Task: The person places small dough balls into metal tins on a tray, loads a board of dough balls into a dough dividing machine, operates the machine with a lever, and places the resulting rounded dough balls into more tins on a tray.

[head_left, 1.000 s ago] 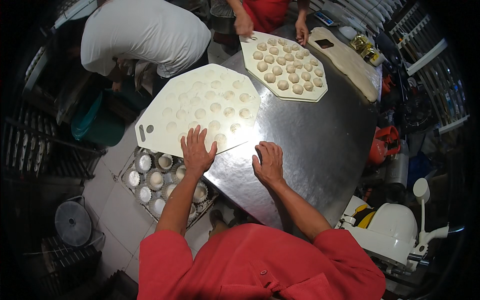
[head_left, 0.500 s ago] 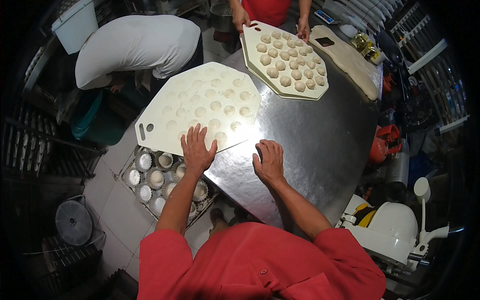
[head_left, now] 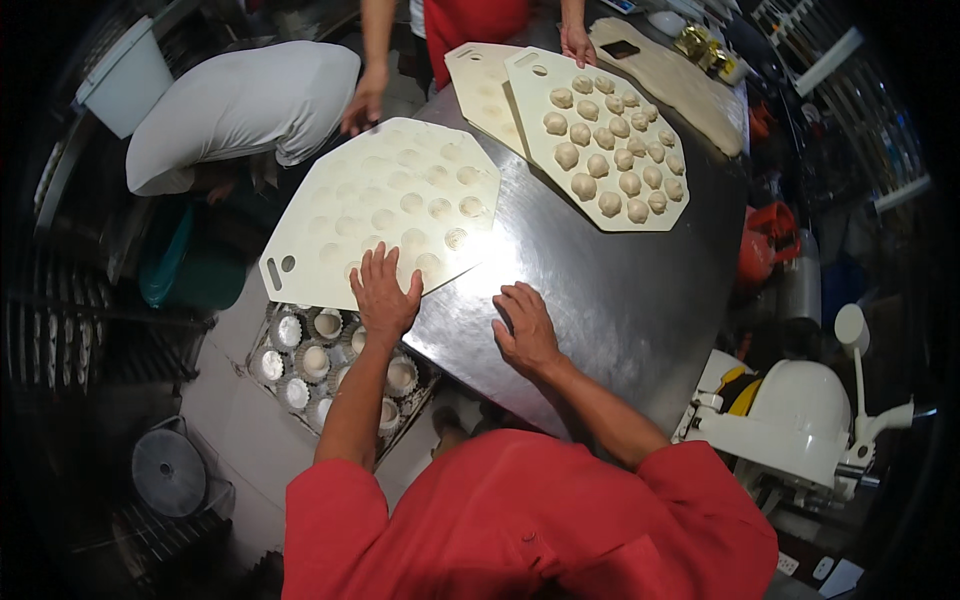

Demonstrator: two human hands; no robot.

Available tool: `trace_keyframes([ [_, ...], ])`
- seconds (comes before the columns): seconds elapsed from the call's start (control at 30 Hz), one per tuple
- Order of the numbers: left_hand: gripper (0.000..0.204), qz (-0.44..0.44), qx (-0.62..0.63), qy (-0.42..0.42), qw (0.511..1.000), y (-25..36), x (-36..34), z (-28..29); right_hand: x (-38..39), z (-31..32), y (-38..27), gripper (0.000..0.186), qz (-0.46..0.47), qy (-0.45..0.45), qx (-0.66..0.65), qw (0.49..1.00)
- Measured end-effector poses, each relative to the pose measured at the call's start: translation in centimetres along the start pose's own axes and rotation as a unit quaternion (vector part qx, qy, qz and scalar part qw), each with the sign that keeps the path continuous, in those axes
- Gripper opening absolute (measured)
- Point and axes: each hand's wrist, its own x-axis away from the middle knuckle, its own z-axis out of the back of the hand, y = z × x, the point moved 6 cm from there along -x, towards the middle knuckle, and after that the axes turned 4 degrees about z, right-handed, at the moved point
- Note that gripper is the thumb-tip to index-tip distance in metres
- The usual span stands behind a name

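Note:
My left hand (head_left: 384, 294) lies flat, fingers spread, on the near edge of a cream octagonal board (head_left: 380, 215) that has rows of shallow round hollows and sticks out past the table's left edge. My right hand (head_left: 524, 326) rests palm down on the bare steel table (head_left: 620, 290), just right of that board. Neither hand holds anything. A second cream board (head_left: 600, 140) with several dough balls lies further back, and a person in red touches its far end with a hand (head_left: 578, 45).
A third board (head_left: 483, 85) lies partly under the filled one. Below the table's left edge sits a tray of paper-lined cups (head_left: 325, 365). A person in white (head_left: 240, 100) bends over at the left. A white machine (head_left: 800, 410) stands at the right, a long wooden board (head_left: 670, 75) at the back.
My hands have stayed in place. The person in white has bent lower at the left, and the person in red has reached an arm toward the empty board.

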Motion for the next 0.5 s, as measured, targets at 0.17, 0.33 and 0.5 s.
trace_keyframes([
  [0.17, 0.059, 0.001, -0.001, -0.029, 1.000, 0.6, 0.1, -0.1, 3.9, 2.5, 0.3, 0.047, -0.030, 0.018, -0.071, 0.997],
  [0.33, 0.057, -0.050, 0.053, -0.006, 0.997, 5.1, 0.2, 1.9, 0.0, 7.4, 5.8, 0.063, -0.049, 0.049, 0.047, 0.996],
  [0.5, 0.036, -0.140, 0.205, 0.008, 0.969, 12.7, 3.4, 2.9, -0.6, 7.3, 8.9, 0.073, -0.071, 0.045, 0.126, 0.988],
])
